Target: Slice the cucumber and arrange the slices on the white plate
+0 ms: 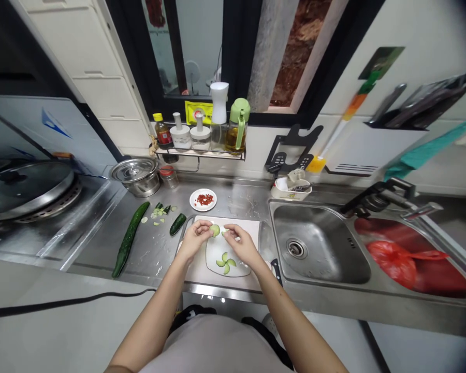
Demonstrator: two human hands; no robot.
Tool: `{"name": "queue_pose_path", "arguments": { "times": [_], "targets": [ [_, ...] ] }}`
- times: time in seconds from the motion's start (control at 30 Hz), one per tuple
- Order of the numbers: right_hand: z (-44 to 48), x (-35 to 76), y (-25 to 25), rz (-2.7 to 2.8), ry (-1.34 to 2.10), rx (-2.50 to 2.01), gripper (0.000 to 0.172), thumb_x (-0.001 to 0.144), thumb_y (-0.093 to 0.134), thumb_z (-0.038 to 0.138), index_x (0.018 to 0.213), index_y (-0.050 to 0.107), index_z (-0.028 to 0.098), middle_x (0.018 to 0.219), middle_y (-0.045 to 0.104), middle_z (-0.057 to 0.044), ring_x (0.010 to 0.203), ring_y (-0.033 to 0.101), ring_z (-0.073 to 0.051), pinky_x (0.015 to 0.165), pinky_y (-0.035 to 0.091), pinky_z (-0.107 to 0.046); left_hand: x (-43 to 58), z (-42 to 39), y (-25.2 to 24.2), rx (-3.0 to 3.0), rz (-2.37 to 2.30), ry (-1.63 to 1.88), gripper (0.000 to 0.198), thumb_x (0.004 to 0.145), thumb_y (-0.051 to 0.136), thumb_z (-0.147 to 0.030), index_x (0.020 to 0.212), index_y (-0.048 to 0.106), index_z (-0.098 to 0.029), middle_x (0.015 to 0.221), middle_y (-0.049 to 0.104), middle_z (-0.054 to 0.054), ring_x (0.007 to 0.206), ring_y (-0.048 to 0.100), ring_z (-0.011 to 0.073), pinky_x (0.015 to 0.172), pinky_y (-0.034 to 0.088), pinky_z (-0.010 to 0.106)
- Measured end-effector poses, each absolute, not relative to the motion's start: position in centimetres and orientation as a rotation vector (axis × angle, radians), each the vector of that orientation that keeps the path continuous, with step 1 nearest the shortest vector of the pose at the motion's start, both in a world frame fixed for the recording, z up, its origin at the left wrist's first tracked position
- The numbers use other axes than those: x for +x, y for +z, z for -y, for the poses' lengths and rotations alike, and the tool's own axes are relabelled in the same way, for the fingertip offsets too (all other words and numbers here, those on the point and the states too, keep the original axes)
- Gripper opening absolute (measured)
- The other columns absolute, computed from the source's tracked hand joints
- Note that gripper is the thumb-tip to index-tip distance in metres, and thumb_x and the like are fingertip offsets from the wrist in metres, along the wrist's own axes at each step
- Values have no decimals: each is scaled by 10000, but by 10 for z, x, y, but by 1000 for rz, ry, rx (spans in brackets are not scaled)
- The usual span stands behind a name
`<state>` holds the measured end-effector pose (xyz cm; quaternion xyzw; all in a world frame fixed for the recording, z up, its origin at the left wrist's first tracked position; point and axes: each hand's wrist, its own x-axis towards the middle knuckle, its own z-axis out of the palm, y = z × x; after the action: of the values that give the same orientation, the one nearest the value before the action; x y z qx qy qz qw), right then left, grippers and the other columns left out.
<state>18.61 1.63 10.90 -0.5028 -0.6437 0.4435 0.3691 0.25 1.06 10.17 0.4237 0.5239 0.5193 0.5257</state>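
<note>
Above a white square plate (213, 270), my left hand (196, 240) pinches a thin pale-green cucumber slice (215, 230) between thumb and fingertips. Close beside it, my right hand (241, 243) is also closed in a pinch, on a small green cucumber piece (224, 231) that its fingers partly cover. Several cucumber slices (226, 262) lie in a pinwheel on the plate. Under the plate is a pale cutting board (252, 226). A cut cucumber chunk (177, 224) rests left of the board, near scattered scraps (158, 214). Farther left lies a whole cucumber (130, 239).
A small white dish (204, 200) of red bits stands behind the board. The knife (276, 271) lies to the right, beside the sink (322, 243). A lidded pot (135, 176) stands at back left, below a shelf of condiment bottles (202, 151). A red bag (392, 263) sits far right.
</note>
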Motion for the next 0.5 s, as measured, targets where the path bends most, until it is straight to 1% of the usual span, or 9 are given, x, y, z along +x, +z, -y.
{"name": "queue_pose_path", "arguments": {
  "times": [0.07, 0.17, 0.23, 0.3, 0.37, 0.43, 0.5],
  "targets": [
    [-20, 175, 118, 1637, 1198, -1201, 286, 819, 572, 387, 1012, 644, 189, 927, 682, -37, 841, 597, -162, 784, 471, -287, 7, -7, 110, 1049, -1205, 1214, 386, 633, 763, -375, 923, 617, -165, 752, 594, -1, 723, 565, 116, 714, 443, 248],
    [-21, 168, 123, 1619, 1219, -1115, 193, 825, 566, 367, 851, 631, 188, 857, 675, -24, 798, 585, -152, 784, 461, -287, 12, -3, 112, 1051, -1184, 1218, 411, 623, 792, -376, 931, 617, -166, 771, 602, -2, 738, 566, 112, 715, 436, 235],
    [-21, 168, 122, 1608, 1196, -1101, 175, 826, 565, 355, 804, 621, 190, 815, 667, -17, 761, 573, -147, 760, 456, -283, 14, 0, 111, 1005, -1214, 1247, 434, 623, 800, -403, 938, 618, -166, 750, 606, -8, 719, 563, 105, 696, 425, 222],
    [-20, 169, 120, 1599, 1160, -1096, 168, 828, 569, 349, 802, 624, 192, 812, 669, -17, 754, 570, -147, 754, 454, -281, 16, 4, 110, 944, -1259, 1238, 446, 656, 775, -465, 942, 619, -161, 684, 606, -15, 648, 545, 94, 642, 401, 210],
    [-20, 171, 120, 1601, 1135, -1090, 168, 832, 576, 351, 814, 634, 194, 820, 674, -20, 757, 573, -148, 749, 456, -280, 17, 6, 111, 881, -1274, 1172, 474, 697, 723, -541, 950, 624, -152, 623, 606, -15, 557, 503, 79, 563, 351, 200],
    [-20, 172, 121, 1618, 1121, -1078, 165, 836, 583, 349, 829, 648, 197, 831, 678, -24, 768, 578, -152, 739, 459, -277, 19, 7, 114, 805, -1233, 1088, 526, 720, 681, -590, 1001, 625, -149, 632, 627, -4, 507, 473, 66, 501, 284, 192],
    [-20, 174, 122, 1650, 1102, -1059, 154, 842, 587, 335, 845, 664, 202, 848, 680, -29, 789, 585, -158, 732, 459, -275, 21, 7, 118, 714, -1168, 1037, 559, 722, 680, -589, 1074, 610, -159, 681, 644, 2, 505, 482, 57, 472, 239, 183]
  ]
}}
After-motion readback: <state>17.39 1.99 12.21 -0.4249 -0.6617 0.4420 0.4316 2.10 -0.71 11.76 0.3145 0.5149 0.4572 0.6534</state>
